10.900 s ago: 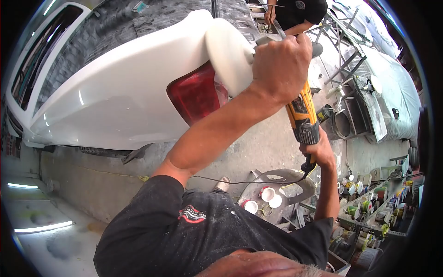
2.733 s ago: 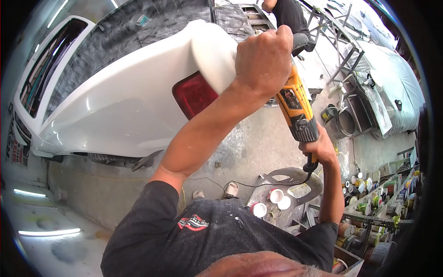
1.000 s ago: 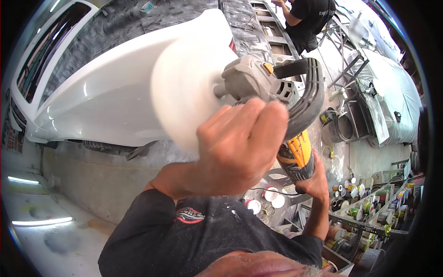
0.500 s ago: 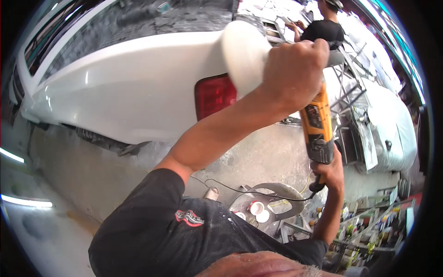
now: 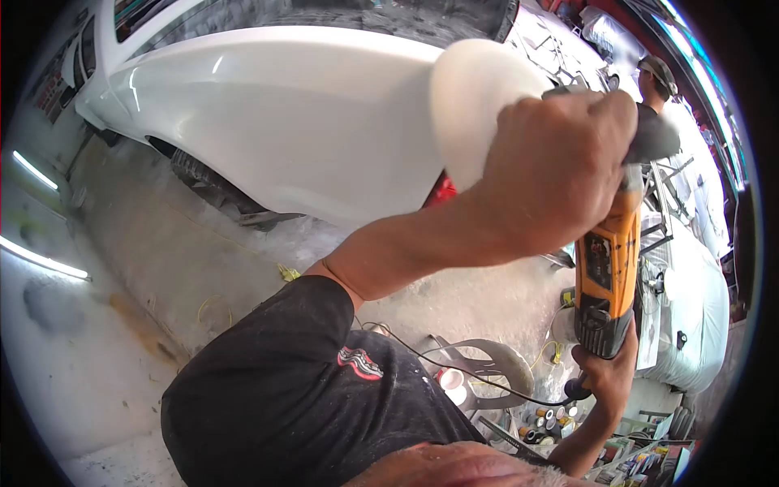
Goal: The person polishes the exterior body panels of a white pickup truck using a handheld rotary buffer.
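A yellow-and-black power polisher (image 5: 610,260) is in both of my hands, with a round white pad (image 5: 471,97) at its head. My left hand (image 5: 564,166) is closed over the head end, fingers wrapped round the front grip. At the rear handle my right hand (image 5: 613,369) is wrapped round, near the black power cord (image 5: 487,385). The pad covers the rear end of a white pickup's side panel (image 5: 324,122); I cannot tell whether they touch. Only a sliver of the red tail light (image 5: 443,191) shows beneath the pad.
A plastic chair (image 5: 487,361) holding a white-and-red tub (image 5: 449,379) stands below the cord. A covered vehicle (image 5: 690,316) and metal frames are at the right. Several cans (image 5: 548,422) lie lower right. Another person (image 5: 656,81) is at the upper right.
The view has shifted, and the polisher with both hands appears farther right and lower. The pad and my left arm now hide most of the tail light. Both hands keep their grip.
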A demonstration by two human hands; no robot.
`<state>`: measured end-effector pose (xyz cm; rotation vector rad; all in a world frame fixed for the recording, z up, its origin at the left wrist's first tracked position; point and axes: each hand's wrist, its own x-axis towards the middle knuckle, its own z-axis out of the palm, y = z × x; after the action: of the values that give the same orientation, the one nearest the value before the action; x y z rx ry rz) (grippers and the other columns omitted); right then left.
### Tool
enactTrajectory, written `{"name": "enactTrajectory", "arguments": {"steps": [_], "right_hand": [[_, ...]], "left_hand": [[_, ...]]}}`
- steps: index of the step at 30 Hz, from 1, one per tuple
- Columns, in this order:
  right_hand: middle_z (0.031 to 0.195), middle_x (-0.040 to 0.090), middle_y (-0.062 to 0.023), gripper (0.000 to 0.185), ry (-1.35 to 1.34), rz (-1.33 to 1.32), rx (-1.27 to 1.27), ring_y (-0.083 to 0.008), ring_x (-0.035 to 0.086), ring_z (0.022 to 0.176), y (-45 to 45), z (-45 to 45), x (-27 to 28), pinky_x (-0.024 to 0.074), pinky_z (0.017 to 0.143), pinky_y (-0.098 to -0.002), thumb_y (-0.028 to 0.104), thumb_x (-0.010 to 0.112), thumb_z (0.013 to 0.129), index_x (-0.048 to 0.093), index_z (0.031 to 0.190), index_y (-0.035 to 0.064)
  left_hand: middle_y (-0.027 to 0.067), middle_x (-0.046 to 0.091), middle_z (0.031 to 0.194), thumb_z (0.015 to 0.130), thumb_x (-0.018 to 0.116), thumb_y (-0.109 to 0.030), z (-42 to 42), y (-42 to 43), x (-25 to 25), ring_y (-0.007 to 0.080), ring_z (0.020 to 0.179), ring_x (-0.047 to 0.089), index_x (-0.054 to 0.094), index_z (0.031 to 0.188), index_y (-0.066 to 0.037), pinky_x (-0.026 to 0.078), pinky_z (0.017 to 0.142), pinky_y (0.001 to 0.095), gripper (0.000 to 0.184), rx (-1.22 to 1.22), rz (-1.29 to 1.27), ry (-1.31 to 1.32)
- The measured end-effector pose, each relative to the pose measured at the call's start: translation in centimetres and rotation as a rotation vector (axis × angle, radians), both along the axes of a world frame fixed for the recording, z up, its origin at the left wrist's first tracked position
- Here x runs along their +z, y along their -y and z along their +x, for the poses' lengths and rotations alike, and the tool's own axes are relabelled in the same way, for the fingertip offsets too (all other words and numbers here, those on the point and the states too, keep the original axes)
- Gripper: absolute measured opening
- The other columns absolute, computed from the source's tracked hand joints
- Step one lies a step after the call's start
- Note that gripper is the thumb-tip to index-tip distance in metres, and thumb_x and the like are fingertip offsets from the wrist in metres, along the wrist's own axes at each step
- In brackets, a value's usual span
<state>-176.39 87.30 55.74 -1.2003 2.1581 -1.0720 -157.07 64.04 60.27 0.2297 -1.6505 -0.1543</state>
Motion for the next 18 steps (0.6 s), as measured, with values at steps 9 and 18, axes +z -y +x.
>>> {"name": "enactTrajectory", "arguments": {"steps": [9, 18], "right_hand": [[0.103, 0.068, -0.0090, 0.077, -0.078, 0.011, 0.120, -0.0184, 0.066, 0.090, 9.7, 10.6, 6.7, 0.0530, 0.083, -0.0308, 0.002, 0.072, 0.058, 0.053, 0.132, -0.0030], [0.075, 0.066, -0.0072, 0.014, -0.427, -0.058, 0.607, -0.0176, 0.067, 0.064, 25.4, 21.0, 10.6, 0.0544, 0.059, -0.0275, 0.014, 0.080, 0.073, 0.073, 0.082, 0.0056]], "left_hand": [[0.0207, 0.067, 0.075, 0.080, 0.077, -0.011, 13.0, 7.7, 2.9, 0.0401, 0.073, 0.069, 0.063, 0.088, 0.002, 0.056, 0.067, 0.0447, 0.021, 0.212, 0.100, -0.102], [0.0143, 0.071, 0.075, 0.090, 0.075, -0.014, 29.1, 16.9, 6.2, 0.0216, 0.066, 0.067, 0.070, 0.092, 0.003, 0.054, 0.062, 0.0343, 0.018, 0.517, 0.294, -0.055]]}}
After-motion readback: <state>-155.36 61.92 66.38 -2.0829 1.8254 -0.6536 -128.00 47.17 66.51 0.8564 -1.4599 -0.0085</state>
